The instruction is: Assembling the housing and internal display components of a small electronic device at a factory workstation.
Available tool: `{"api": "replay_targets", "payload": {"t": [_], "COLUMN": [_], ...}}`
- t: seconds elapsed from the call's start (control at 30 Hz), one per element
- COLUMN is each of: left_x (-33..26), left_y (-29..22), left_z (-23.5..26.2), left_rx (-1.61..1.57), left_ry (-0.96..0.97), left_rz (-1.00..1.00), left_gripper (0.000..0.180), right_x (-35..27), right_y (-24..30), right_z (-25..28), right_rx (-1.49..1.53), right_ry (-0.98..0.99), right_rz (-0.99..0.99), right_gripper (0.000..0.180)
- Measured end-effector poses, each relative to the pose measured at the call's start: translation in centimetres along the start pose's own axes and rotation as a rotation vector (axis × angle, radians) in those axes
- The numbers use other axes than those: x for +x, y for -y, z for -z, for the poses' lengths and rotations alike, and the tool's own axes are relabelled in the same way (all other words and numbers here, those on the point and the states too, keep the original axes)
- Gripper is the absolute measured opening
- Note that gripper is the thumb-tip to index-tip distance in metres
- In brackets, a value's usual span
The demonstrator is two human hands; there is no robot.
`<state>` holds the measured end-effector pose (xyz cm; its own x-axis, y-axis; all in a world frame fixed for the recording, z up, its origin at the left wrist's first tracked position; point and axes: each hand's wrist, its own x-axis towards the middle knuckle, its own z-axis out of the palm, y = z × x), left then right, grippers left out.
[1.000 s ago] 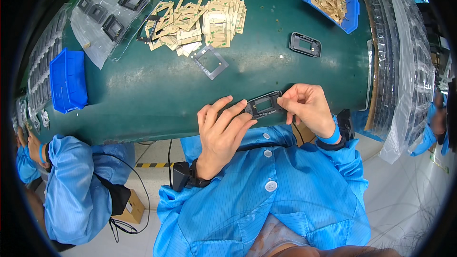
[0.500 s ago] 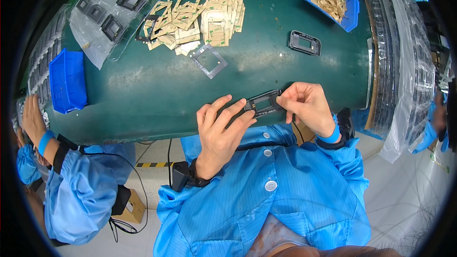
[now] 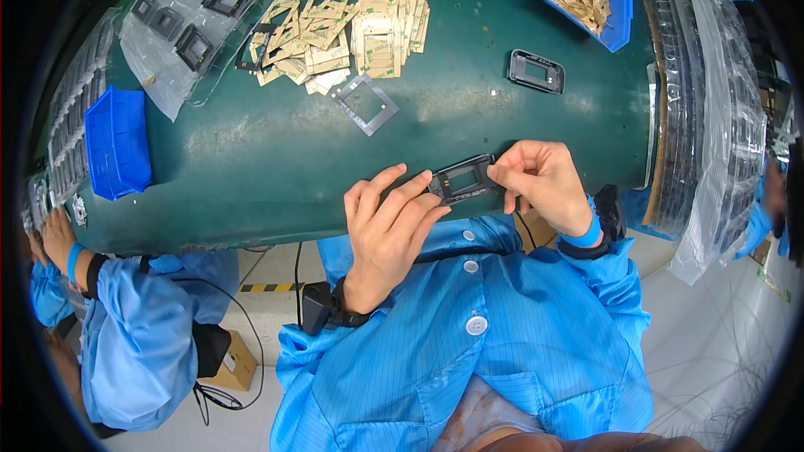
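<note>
A black plastic frame [image 3: 462,180] with a rectangular opening lies tilted near the table's front edge. My left hand [image 3: 387,230] holds its left end between thumb and fingertips, the other fingers spread. At the frame's right end, my right hand [image 3: 540,184] is closed in a pinch, thumb and forefinger on the corner; any small piece between them is hidden. Beyond my hands lies a flat grey frame-shaped sheet [image 3: 381,123]. A second black plastic frame [image 3: 537,73] rests farther right. Behind are piles of tan adhesive-backed frames [image 3: 389,29].
A blue bin [image 3: 620,12] at the back right holds tan scraps. Another blue bin [image 3: 117,142] stands at left, beside a clear tray [image 3: 159,67] with several black frames. Stacked clear trays [image 3: 708,100] line the right edge. A co-worker's hand [image 3: 59,238] is at far left.
The black frame has tilted slightly under my fingers, while both hands keep nearly the same place. At far left the co-worker's hand has moved lower, toward the table's near edge.
</note>
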<state>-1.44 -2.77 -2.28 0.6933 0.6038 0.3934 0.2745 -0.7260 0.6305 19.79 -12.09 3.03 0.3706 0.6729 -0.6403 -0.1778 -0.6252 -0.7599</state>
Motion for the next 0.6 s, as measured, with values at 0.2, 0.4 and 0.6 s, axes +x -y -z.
{"api": "replay_targets", "payload": {"t": [0.2, 0.4, 0.6], "left_x": [0.05, -0.01, -0.12], "left_y": [-0.09, -0.08, -0.01], "left_z": [0.04, 0.02, 0.06], "left_rx": [-0.006, -0.005, 0.000], "left_ry": [0.004, 0.005, 0.009], "left_rz": [0.008, 0.000, -0.012], "left_gripper": [0.022, 0.022, 0.023], "right_x": [-0.09, -0.08, -0.03], "right_y": [0.28, 0.07, -0.31], "right_z": [-0.20, -0.32, -0.21], "right_rx": [-0.002, -0.016, -0.021], "right_ry": [-0.008, -0.018, -0.018], "right_rz": [-0.003, -0.002, 0.009], "right_gripper": [0.010, 0.010, 0.012]}}
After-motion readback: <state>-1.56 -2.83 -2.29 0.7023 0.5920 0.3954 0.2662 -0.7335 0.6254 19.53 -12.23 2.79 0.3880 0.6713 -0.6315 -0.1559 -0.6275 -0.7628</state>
